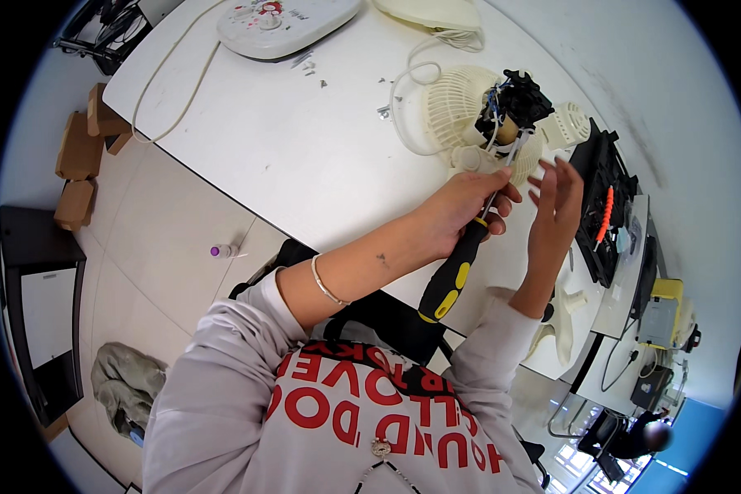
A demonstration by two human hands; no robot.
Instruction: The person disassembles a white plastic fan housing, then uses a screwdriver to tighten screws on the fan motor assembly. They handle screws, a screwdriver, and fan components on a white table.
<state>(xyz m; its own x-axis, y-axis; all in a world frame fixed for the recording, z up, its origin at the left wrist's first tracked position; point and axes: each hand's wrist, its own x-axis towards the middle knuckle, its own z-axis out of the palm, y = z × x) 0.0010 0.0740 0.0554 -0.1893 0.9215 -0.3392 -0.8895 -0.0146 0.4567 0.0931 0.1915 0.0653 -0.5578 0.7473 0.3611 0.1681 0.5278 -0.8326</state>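
My left hand [476, 204] is wrapped round the metal shaft of a screwdriver with a black and yellow handle [453, 276]. The handle points back toward me. At the far end, the shaft reaches a black fan motor assembly [525, 100] with loose wires; whether the tip sits in a screw cannot be made out. Beneath the motor lies a cream fan grille [446, 103], and a cream slotted cover [570, 125] is beside it. My right hand [558, 193] hovers just right of the screwdriver, fingers apart and holding nothing.
Small screws [305, 64] lie scattered on the white table [247, 165]. A white fan base [284, 25] with a cable stands at the far side. Right of my hands is a black tray [601, 239] with an orange tool [607, 216]. A bottle [222, 251] is on the floor.
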